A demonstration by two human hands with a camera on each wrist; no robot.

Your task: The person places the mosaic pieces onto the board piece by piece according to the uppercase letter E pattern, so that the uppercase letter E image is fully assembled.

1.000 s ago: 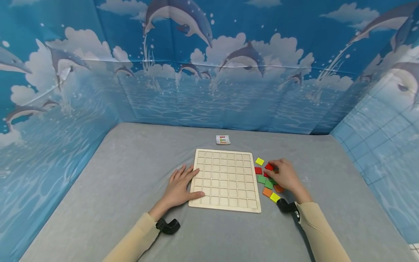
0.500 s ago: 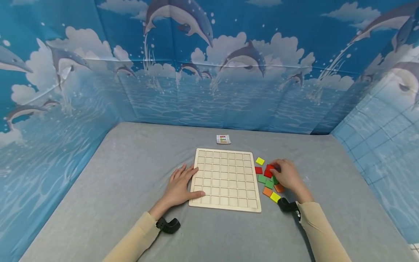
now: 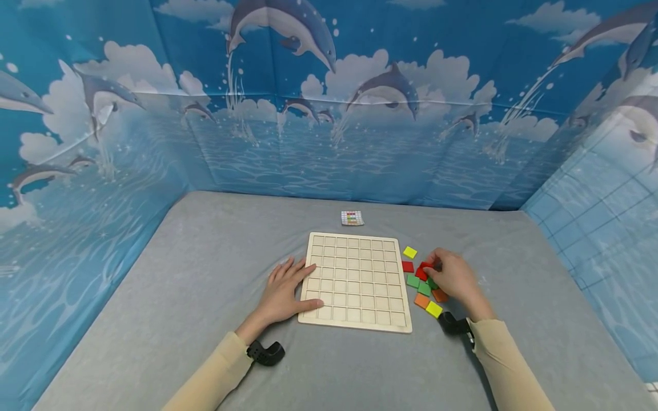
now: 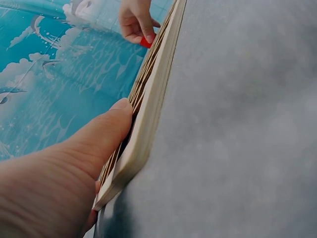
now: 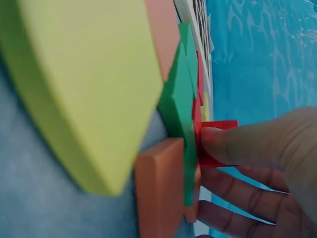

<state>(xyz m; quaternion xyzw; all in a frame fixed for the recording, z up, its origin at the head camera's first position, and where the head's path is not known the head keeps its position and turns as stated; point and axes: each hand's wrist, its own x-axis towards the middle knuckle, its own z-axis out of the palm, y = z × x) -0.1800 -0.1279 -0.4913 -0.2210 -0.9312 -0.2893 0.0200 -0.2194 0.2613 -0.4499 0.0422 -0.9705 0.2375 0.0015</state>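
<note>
My left hand (image 3: 280, 294) rests on the left edge of a wooden grid board (image 3: 357, 279), fingers spread and thumb on its lower left cells. The left wrist view shows that thumb (image 4: 111, 126) lying along the board's edge. At the right of the board, my right hand (image 3: 452, 278) pinches a red square tile (image 5: 220, 144) between thumb and fingers. Another red tile (image 3: 421, 274) lies just under it. Green tiles (image 3: 413, 281), orange tiles (image 3: 422, 301) and a yellow tile (image 3: 434, 309) lie close by. My right hand partly covers the pile.
A small printed card (image 3: 352, 218) with a coloured grid lies behind the board. One yellow tile (image 3: 409, 252) and a red tile (image 3: 408, 266) sit near the board's right edge. Grey cloth (image 3: 231, 228) covers the table; a dolphin-printed curtain (image 3: 329, 142) surrounds it.
My right thumb and fingers have worked over the red tiles, opening a little and then closing on one. My left hand has stayed on the board.
</note>
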